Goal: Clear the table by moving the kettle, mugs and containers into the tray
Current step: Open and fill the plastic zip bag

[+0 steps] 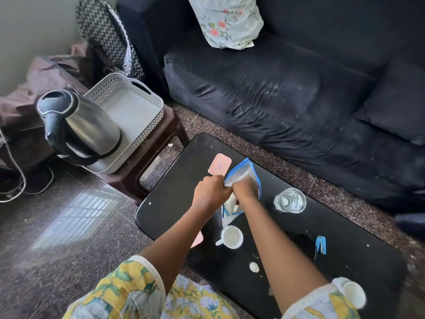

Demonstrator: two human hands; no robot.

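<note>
Both my hands grip a clear plastic pouch with blue edges (245, 172) over the black table (174, 199). My left hand (210, 191) pinches its near-left edge and my right hand (243, 189) clutches its middle. A steel kettle (80, 125) stands in the near-left corner of the grey perforated tray (138, 107), which rests on a brown stool to the left of the table. A white mug (232, 237) sits between my forearms. A second white mug (351, 293) is by my right sleeve. A pink lid (219, 164) lies beyond my hands, and a pink container (197, 240) peeks from under my left forearm.
A glass of water (289, 200) stands to the right of my hands. A blue clip (321, 244) lies beside a dark round object (303, 245). Spilled white spots mark the table. A dark sofa (287, 93) with a floral pillow runs behind. Cables lie on the floor at left.
</note>
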